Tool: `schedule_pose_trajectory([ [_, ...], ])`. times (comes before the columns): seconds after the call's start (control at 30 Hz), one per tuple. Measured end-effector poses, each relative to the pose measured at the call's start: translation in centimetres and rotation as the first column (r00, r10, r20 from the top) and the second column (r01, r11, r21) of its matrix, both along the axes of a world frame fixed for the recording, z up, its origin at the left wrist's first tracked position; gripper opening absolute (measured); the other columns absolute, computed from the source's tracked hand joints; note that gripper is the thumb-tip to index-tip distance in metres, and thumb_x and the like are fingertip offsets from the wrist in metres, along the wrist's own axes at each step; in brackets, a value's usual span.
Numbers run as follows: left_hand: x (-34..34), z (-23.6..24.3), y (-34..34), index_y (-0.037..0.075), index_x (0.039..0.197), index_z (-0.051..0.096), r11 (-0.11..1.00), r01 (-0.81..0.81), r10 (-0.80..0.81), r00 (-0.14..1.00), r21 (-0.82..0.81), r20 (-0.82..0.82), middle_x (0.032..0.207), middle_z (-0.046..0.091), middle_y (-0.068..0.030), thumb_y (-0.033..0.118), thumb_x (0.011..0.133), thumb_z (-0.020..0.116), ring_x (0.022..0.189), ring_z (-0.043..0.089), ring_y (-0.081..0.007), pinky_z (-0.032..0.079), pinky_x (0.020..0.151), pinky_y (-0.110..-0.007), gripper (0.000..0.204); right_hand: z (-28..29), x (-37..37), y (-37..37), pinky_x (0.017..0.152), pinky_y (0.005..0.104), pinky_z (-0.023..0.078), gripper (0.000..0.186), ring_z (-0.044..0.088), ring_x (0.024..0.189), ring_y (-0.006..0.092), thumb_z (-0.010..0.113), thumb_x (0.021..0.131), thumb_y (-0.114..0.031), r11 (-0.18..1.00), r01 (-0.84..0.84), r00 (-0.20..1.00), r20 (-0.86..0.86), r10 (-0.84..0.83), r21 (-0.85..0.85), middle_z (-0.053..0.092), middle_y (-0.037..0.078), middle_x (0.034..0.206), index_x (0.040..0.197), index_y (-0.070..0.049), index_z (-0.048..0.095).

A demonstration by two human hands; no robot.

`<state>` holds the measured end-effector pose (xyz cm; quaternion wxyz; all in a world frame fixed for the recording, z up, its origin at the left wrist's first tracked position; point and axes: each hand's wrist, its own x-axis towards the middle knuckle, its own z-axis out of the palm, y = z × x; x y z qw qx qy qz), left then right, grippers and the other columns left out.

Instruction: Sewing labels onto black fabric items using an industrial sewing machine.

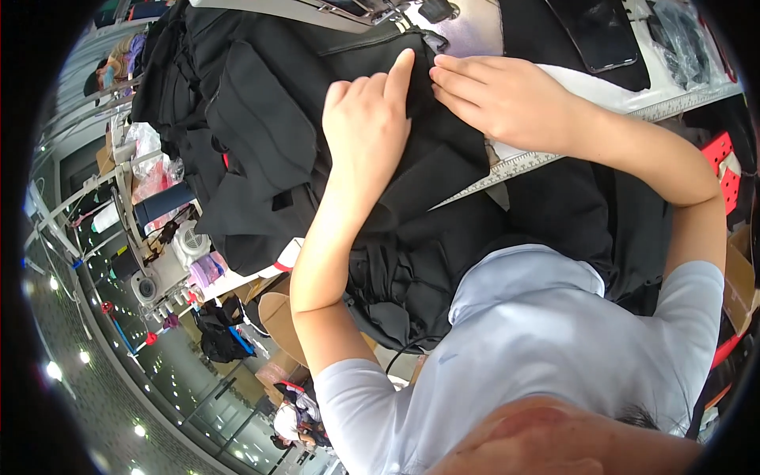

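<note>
Black fabric (pixel 257 119) lies heaped under a sewing machine (pixel 305 11). My left hand (pixel 364 134) rests on it with the index finger stretched forward and the other fingers slightly bent. Just to the right, my right hand (pixel 499 103) lies on the same fabric, fingers straight and close together, their tips near a seam below the machine's needle area. Beyond my fingertips is a pale plate (pixel 467 32). A long ruler strip (pixel 538 158) runs along the table edge beneath my right hand and forearm.
A black phone (pixel 590 36) and crumpled plastic (pixel 677 43) sit at the back right. A red perforated piece (pixel 720 170) is at the right edge. Another machine (pixel 162 281), a dark blue cylinder (pixel 162 203) and bags line the left. A person (pixel 289 419) appears far off at the bottom.
</note>
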<state>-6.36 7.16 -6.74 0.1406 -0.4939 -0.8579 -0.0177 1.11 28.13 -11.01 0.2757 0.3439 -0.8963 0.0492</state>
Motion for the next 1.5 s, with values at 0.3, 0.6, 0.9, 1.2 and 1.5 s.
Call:
schedule_pose_trajectory([
  [0.3,0.5,0.1,1.3,0.008,0.100,0.070,0.993,0.083,-0.071,0.987,0.081,-0.144,0.097,0.062,-0.0020,0.006,0.073,0.072,0.091,0.062,-0.0210,0.047,0.084,-0.034,0.026,-0.1,1.0,0.1,0.100,0.0336,0.050,0.037,0.060,0.119,0.0252,0.063,0.078,-0.010,0.999,0.029,0.989,0.145,-0.024,-0.031,0.066,0.013,0.122,0.112,0.004,0.068],
  [0.6,-0.3,-0.3,1.2,0.007,0.105,0.068,0.995,-0.096,0.095,0.995,0.040,0.009,0.110,0.061,-0.0027,0.001,0.064,0.072,0.105,0.060,-0.0216,0.044,0.092,-0.035,0.041,0.4,0.5,0.2,0.099,0.0350,0.052,0.033,0.061,0.118,0.0271,0.064,0.076,-0.009,0.999,0.018,0.989,0.148,-0.012,-0.039,0.067,0.014,0.119,0.105,0.004,0.069],
  [0.9,-2.0,-1.2,0.5,0.005,0.104,0.067,0.963,0.183,-0.186,0.983,0.196,-0.004,0.113,0.070,-0.0025,-0.002,0.064,0.066,0.109,0.066,-0.0200,0.046,0.097,-0.035,0.041,0.3,0.2,0.2,0.094,0.0348,0.053,0.032,0.061,0.117,0.0269,0.064,0.073,-0.010,0.999,0.005,0.994,0.109,-0.001,-0.036,0.066,0.014,0.115,0.102,0.004,0.068],
  [1.2,-3.4,-1.0,0.8,0.008,0.107,0.065,0.967,0.197,-0.192,0.980,0.165,-0.046,0.110,0.069,0.0006,0.000,0.071,0.065,0.104,0.065,-0.0165,0.044,0.098,-0.037,0.036,0.4,-1.2,0.1,0.091,0.0343,0.054,0.021,0.061,0.113,0.0270,0.064,0.073,-0.011,0.999,0.020,0.985,0.170,-0.015,-0.033,0.064,0.012,0.109,0.090,0.001,0.066],
  [1.5,-3.5,-0.4,1.4,0.010,0.106,0.066,0.988,0.099,-0.088,0.991,0.118,-0.098,0.102,0.066,0.0022,0.003,0.070,0.068,0.097,0.063,-0.0166,0.042,0.098,-0.037,0.037,0.8,-2.4,0.3,0.086,0.0305,0.053,0.017,0.062,0.106,0.0220,0.065,0.072,-0.010,0.996,0.031,0.994,0.104,-0.039,0.082,0.063,0.010,0.105,0.086,-0.001,0.065],
])
